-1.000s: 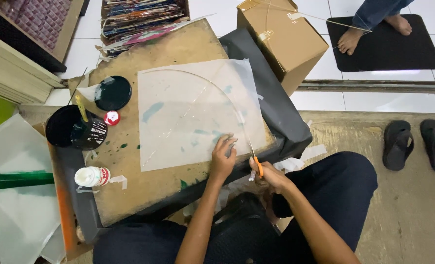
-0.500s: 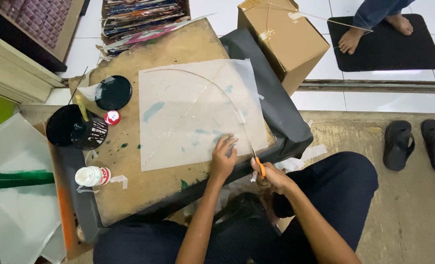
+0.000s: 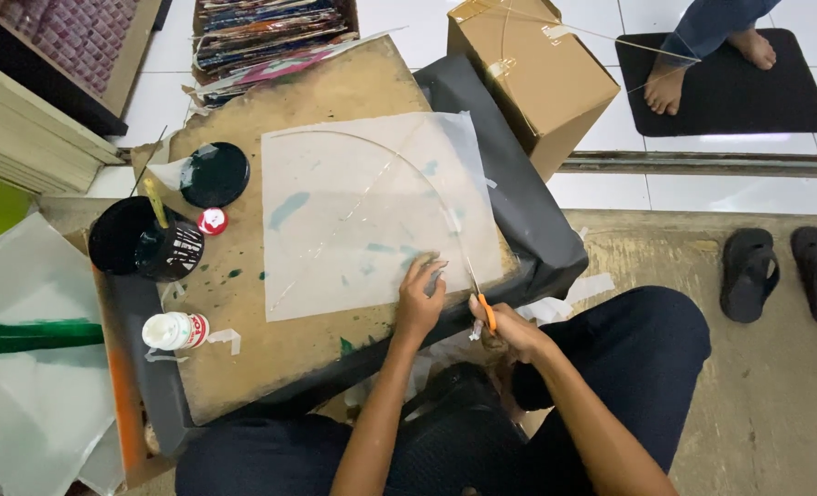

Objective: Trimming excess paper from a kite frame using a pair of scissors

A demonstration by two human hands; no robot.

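A translucent white sheet (image 3: 363,211) with a curved line and faint teal smears lies on a brown board (image 3: 243,303). My left hand (image 3: 419,298) presses flat on the sheet's near right corner. My right hand (image 3: 510,331) grips an orange-handled cutter (image 3: 485,308), its tip at the sheet's right edge where the curve ends. A clear curved plastic piece (image 3: 372,184) rests on the sheet.
A black paint can with a stick (image 3: 142,241), its lid (image 3: 214,174), a small red cap (image 3: 212,221) and a white bottle (image 3: 175,331) sit at the left. A cardboard box (image 3: 537,78), black sandals (image 3: 785,274), another person's foot (image 3: 668,87) on a mat, and stacked magazines (image 3: 261,32) surround.
My right hand has slid the cutter slightly toward me along the curve. My left hand stays pressed on the sheet.
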